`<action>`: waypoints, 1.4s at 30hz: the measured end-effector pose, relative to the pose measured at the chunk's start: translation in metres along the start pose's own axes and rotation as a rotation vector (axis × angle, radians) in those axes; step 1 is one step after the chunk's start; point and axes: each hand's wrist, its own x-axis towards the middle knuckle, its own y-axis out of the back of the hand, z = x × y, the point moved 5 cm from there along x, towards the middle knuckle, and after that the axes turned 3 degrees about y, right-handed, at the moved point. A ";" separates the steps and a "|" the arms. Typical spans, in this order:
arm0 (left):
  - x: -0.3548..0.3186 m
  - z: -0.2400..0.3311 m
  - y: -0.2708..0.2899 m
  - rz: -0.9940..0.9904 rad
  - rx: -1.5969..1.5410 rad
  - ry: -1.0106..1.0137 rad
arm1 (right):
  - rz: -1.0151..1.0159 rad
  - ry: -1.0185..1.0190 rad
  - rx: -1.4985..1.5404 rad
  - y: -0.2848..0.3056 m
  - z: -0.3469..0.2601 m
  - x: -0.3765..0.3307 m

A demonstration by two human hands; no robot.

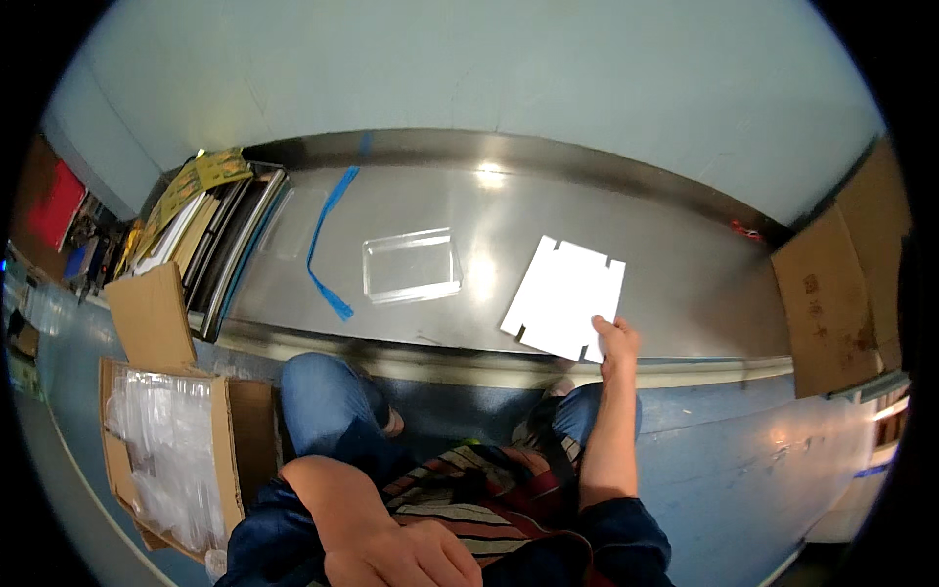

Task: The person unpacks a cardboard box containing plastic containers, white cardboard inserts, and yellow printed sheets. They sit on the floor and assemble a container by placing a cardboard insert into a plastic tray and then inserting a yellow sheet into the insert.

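Observation:
My right hand (617, 342) is closed on the near right corner of a flat white card blank (565, 296) with notched corners, the thumb lying on top. The card is over the metal tabletop (704, 293); I cannot tell whether it rests fully on it. To its left, apart from it, lies a clear plastic tray (411, 266), shallow and rectangular. My left hand (401, 558) is held close to my body, back upward, at the lower edge; its fingers are partly cut off, so its grip does not show.
A blue plastic strap (315, 245) lies left of the tray. Upright folders and boards (210, 235) fill the table's left end. An open carton (235, 460) of clear plastic pieces (166, 460) stands by my left knee. Another cardboard box (831, 293) is at the right end.

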 end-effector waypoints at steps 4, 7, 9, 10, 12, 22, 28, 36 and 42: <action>-0.001 -0.014 -0.021 -0.001 -0.127 0.095 | 0.019 0.004 -0.136 -0.010 0.001 -0.002; 0.000 -0.014 -0.025 -0.022 -0.115 0.088 | 0.005 0.010 -0.098 -0.018 0.002 0.001; -0.001 -0.017 -0.025 -0.011 -0.124 0.057 | 0.030 0.010 -0.088 -0.007 0.010 0.006; -0.001 -0.018 -0.024 -0.025 -0.145 0.016 | 0.045 0.018 -0.070 -0.002 0.012 0.011; -0.003 -0.018 -0.024 -0.028 -0.169 -0.057 | 0.043 0.013 -0.063 -0.002 0.014 0.012; 0.001 -0.021 -0.013 -0.193 -0.025 -0.020 | -0.008 -0.012 -0.075 -0.010 0.014 0.008; -0.005 -0.029 -0.018 -0.324 0.196 0.005 | -0.020 0.011 -0.100 -0.011 0.008 0.009; -0.004 -0.037 0.028 -0.051 0.288 -0.200 | 0.032 0.061 -0.426 -0.015 0.009 0.013; 0.025 -0.016 0.008 0.332 -0.023 -0.233 | -0.085 -0.029 -0.203 -0.018 0.005 0.006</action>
